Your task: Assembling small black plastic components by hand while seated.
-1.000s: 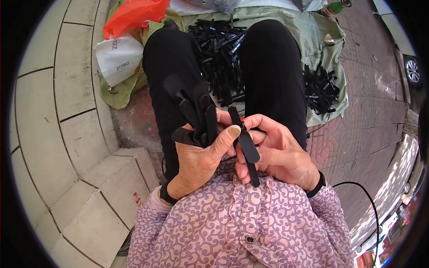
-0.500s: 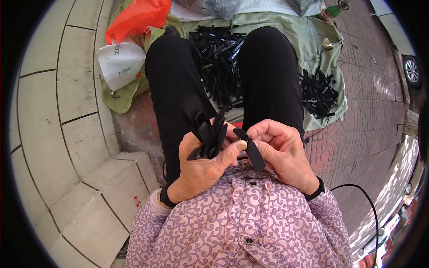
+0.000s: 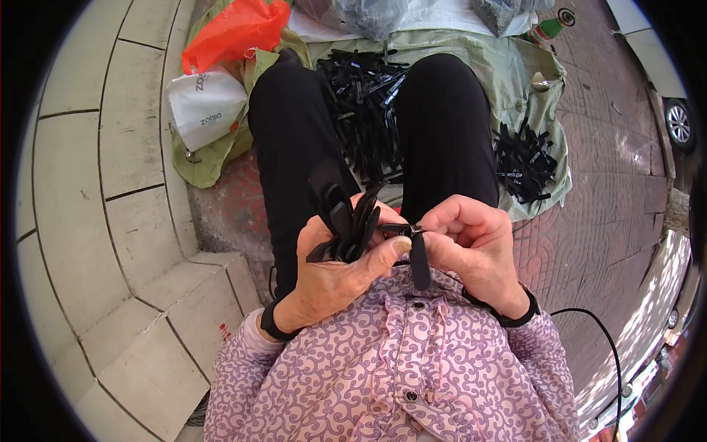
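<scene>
My left hand [image 3: 335, 272] is closed round a fanned bundle of black flat strips [image 3: 345, 225]. Its thumb and a fingertip also pinch another black strip piece [image 3: 420, 267], whose longer end hangs down over my shirt. A small metal part [image 3: 409, 231] shows at the bend where the piece's two ends meet. My right hand [image 3: 475, 254] is closed, with thumb and forefinger meeting at this joint from the right. Exactly what its fingertips grip is partly hidden by the fingers themselves.
Between my knees lies a heap of similar black strips [image 3: 362, 96] on a green sheet [image 3: 508, 74]. A smaller black pile [image 3: 525, 163] sits to the right. Red [image 3: 236, 33] and white [image 3: 205, 110] bags are at left, with a green bottle [image 3: 549, 29] at far right.
The piece between my hands has turned: its longer end now points nearly straight down and its shorter end lies sideways. My right fingers have moved slightly right, to the joint.
</scene>
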A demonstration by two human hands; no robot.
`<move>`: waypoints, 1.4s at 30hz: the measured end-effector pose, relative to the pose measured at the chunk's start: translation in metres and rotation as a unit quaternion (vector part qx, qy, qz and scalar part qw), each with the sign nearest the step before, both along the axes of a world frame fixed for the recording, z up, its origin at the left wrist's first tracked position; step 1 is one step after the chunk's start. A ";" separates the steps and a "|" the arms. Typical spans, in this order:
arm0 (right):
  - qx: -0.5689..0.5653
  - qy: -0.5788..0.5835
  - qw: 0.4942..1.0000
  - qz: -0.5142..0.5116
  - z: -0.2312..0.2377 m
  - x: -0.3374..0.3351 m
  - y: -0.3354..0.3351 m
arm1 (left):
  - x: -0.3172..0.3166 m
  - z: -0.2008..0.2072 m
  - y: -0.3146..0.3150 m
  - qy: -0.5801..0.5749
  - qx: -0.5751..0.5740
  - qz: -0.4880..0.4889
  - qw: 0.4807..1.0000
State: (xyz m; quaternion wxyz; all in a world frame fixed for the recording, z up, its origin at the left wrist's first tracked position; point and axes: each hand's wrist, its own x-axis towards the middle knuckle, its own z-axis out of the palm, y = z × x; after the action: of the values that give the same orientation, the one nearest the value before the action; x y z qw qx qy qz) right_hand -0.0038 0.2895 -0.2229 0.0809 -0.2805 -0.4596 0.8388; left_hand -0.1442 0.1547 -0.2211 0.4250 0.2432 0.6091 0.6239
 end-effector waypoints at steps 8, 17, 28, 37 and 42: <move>0.538 0.102 0.837 0.005 0.008 -0.002 -0.004 | -0.026 0.008 -0.012 -0.157 -0.116 -0.083 0.977; 0.674 0.217 0.706 -0.020 -0.002 -0.001 -0.011 | -0.020 0.017 -0.018 -0.285 -0.128 -0.191 0.930; 0.702 0.259 0.663 -0.008 0.006 0.007 -0.023 | -0.017 0.027 -0.041 -0.319 -0.145 -0.141 0.926; 0.725 0.248 0.642 0.017 0.014 0.013 -0.028 | -0.021 0.034 -0.051 -0.279 -0.158 -0.157 0.934; 0.724 0.258 0.639 0.008 0.006 0.009 -0.021 | -0.021 0.020 -0.047 -0.273 -0.138 -0.135 0.942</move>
State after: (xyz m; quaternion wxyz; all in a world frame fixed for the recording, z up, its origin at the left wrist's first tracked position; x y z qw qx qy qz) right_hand 0.0053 0.2682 -0.2168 0.3667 0.0994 -0.8827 0.2765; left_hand -0.1653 0.1081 -0.2006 0.6846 0.0828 0.5116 0.5126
